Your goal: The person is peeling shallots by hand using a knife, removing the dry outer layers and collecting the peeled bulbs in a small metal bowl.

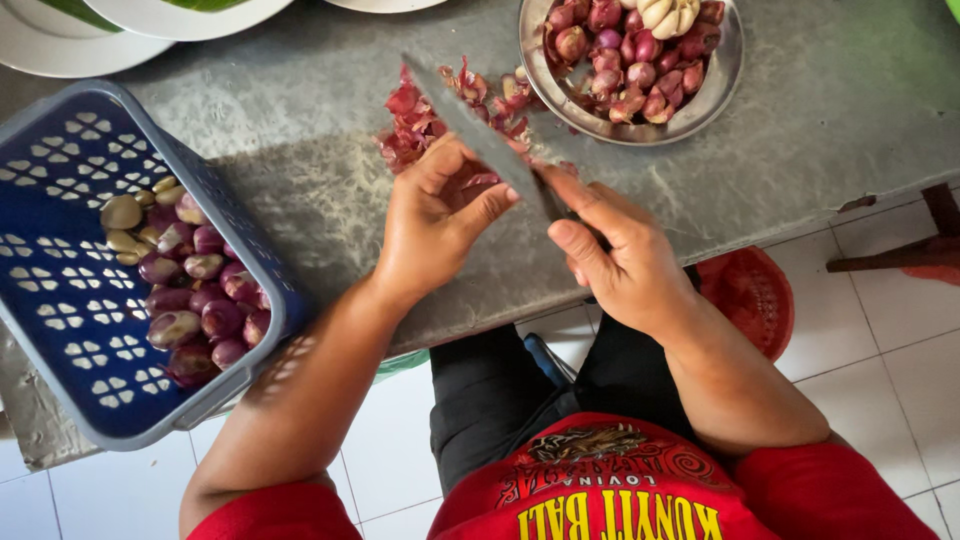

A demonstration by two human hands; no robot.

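Clearly mid-job: the right hand [625, 265] has its grip closed on a knife [480, 140], the left hand [435, 225] pinching a shallot against the blade. Left of the grip, the blue basket [60, 330] holds peeled ones; beyond it, the metal bowl [715, 95] remains full, with skins [430, 115] on the table [300, 120].

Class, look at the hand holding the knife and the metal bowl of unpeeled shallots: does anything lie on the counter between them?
Yes. A heap of red shallot peelings lies on the grey counter between the right hand, gripping the knife, and the metal bowl.
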